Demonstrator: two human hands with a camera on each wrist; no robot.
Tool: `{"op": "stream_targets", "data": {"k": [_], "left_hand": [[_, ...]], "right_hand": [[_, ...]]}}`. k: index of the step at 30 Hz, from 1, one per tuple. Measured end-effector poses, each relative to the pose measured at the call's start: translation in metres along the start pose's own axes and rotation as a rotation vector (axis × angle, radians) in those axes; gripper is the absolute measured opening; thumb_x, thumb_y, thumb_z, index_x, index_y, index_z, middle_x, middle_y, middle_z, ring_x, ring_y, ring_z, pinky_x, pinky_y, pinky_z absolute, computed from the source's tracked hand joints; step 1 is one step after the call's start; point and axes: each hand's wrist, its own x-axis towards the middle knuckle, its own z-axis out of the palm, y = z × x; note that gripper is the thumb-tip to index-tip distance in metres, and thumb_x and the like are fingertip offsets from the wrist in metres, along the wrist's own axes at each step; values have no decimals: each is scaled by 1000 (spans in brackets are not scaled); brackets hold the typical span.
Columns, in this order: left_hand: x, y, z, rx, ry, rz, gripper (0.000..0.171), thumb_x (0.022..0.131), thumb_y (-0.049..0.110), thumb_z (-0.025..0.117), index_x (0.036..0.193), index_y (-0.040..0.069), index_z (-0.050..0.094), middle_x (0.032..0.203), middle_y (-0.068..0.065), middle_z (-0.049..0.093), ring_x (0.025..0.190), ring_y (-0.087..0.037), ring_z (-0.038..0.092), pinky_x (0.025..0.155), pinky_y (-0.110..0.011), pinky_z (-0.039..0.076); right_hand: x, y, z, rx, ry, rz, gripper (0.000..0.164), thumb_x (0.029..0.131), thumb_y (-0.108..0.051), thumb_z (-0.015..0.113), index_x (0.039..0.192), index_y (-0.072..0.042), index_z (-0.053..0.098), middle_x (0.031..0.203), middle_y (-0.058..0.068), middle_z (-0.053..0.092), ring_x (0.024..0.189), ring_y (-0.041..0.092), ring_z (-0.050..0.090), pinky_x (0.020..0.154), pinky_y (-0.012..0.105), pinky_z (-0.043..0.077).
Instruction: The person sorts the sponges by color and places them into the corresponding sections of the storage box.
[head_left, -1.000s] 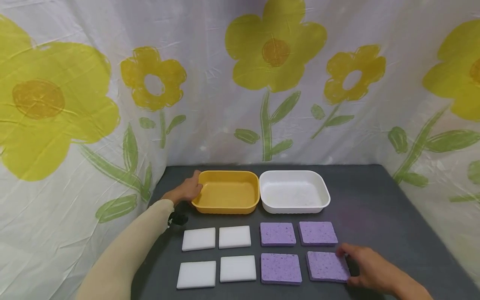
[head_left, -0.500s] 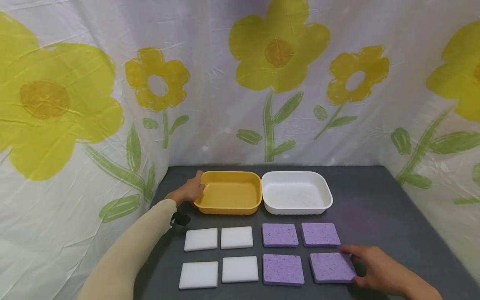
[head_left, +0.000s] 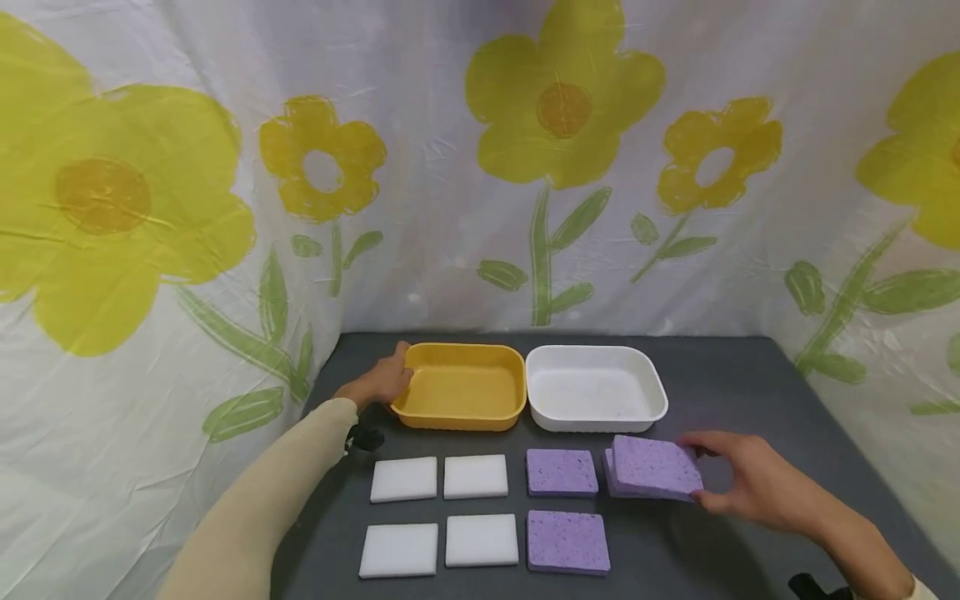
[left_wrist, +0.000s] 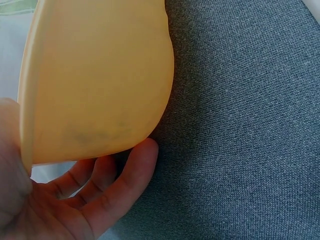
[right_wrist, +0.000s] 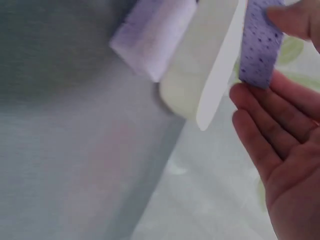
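Observation:
My left hand [head_left: 384,379] grips the left end of a yellow tub [head_left: 459,421]; in the left wrist view the thumb side lies over the rim and the fingers [left_wrist: 125,185] sit against the outer wall. With my right hand [head_left: 750,479] I pinch a purple sponge [head_left: 656,465] by its right side, raised off the table. It partly covers another purple sponge [head_left: 611,479] lying behind it. Two more purple sponges, a back one [head_left: 561,472] and a front one [head_left: 567,540], lie to the left. In the right wrist view, thumb and fingers hold the sponge's edge [right_wrist: 259,47].
A white tub [head_left: 596,390] stands right beside the yellow one. Several white sponge blocks [head_left: 403,480] lie in two rows at the front left of the dark table [head_left: 720,383]. A flowered curtain [head_left: 435,250] encloses the back and sides.
My right hand has lifted the front right purple sponge off the table and carried it forward, over the sponge behind. The left hand keeps its hold on the yellow tub.

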Motion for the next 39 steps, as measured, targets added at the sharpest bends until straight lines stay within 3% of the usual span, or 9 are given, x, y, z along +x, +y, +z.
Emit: {"op": "stream_targets", "data": {"k": [8, 16, 24, 25, 28, 31, 32, 39], "left_hand": [[1, 1, 2, -5, 2, -18, 58, 118, 20, 41, 167, 14, 10, 136, -30, 57, 70, -26, 72, 57, -37, 63], [1, 1, 2, -9, -4, -19, 57, 118, 19, 41, 166, 13, 10, 135, -30, 56, 70, -27, 72, 57, -37, 63], [2, 2, -1, -21, -17, -33, 59, 118, 17, 41, 167, 14, 9, 133, -33, 58, 71, -31, 74, 59, -42, 64], [10, -7, 1, -21, -25, -10, 59, 118, 20, 41, 167, 15, 9, 133, -31, 58, 70, -29, 73, 58, -40, 64], [11, -7, 0, -24, -33, -10, 59, 118, 19, 41, 167, 14, 9, 135, -33, 56, 72, -29, 73, 58, -40, 64], [13, -10, 1, -28, -23, -3, 58, 118, 19, 42, 167, 14, 11, 136, -32, 56, 73, -29, 73, 58, -40, 64], [6, -1, -1, -28, -18, -22, 58, 118, 17, 41, 167, 13, 10, 136, -34, 56, 74, -31, 74, 59, -42, 65], [6, -5, 2, 0, 0, 2, 56, 118, 18, 41, 166, 12, 12, 134, -31, 59, 78, -28, 72, 57, -37, 62]], "right_hand": [[55, -6, -8, -17, 29, -12, 62, 75, -22, 97, 130, -3, 74, 115, -1, 80, 100, 20, 77, 83, 42, 63], [114, -15, -2, -36, 26, 24, 60, 84, -26, 92, 133, 0, 72, 114, 7, 80, 101, 24, 75, 85, 50, 61], [172, -23, 18, 40, 44, 36, 57, 87, -28, 88, 134, 0, 72, 116, 10, 79, 106, 29, 75, 89, 52, 61], [178, -25, 20, 55, 37, 39, 57, 88, -28, 88, 134, 0, 72, 117, 11, 80, 107, 30, 75, 90, 52, 61], [195, -27, 27, 92, 16, 47, 58, 88, -28, 87, 135, 2, 71, 122, 15, 79, 109, 32, 77, 93, 53, 62], [211, -29, 35, 110, 1, 39, 58, 88, -28, 86, 135, 3, 70, 124, 17, 79, 110, 33, 78, 95, 52, 63], [216, -29, 39, 110, 0, 27, 58, 88, -27, 86, 135, 4, 70, 123, 17, 79, 110, 33, 79, 95, 52, 63], [241, -38, 64, 93, -24, -28, 58, 86, -25, 86, 132, 7, 70, 118, 19, 80, 108, 37, 78, 96, 51, 63]]}}
